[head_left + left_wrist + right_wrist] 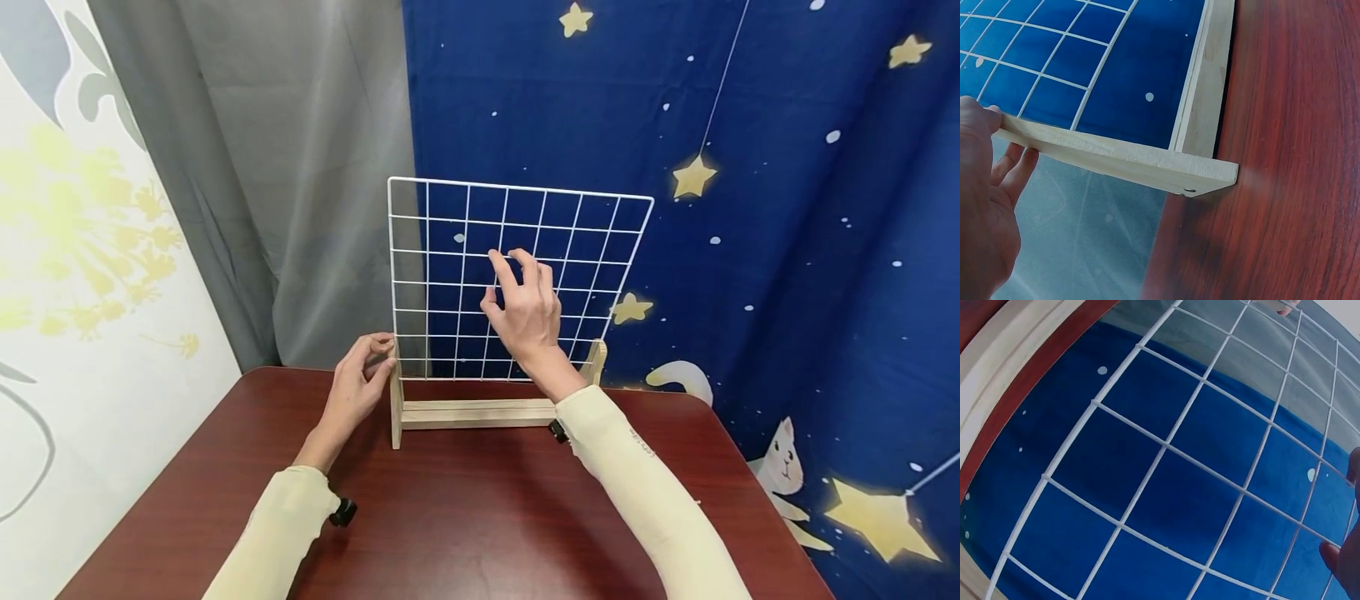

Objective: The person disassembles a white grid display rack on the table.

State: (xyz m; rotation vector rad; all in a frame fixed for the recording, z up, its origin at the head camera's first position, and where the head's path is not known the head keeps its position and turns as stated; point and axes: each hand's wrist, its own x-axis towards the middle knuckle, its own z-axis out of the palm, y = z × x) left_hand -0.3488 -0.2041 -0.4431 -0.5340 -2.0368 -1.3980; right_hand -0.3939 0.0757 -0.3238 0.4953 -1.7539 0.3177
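Note:
A white wire grid panel point(521, 227) stands upright in a pale wooden stand point(480, 414), which has a side post at each end and a crossbar. My left hand point(357, 383) pinches the left post; in the left wrist view the thumb is on one side of the wooden post point(1116, 147) and fingers on the other. In front of the panel's middle is my right hand point(527, 308), its fingers spread and slightly bent. Its fingertips are at the wires, but whether they touch cannot be told. In the right wrist view, only parts of the fingers point(1344, 556) show beside the grid point(1166, 445).
The stand is on a reddish-brown table point(450, 517), near its back edge. Behind hang a grey curtain point(330, 167) and a blue curtain point(750, 250) with stars. A white patterned surface point(90, 333) is at the left.

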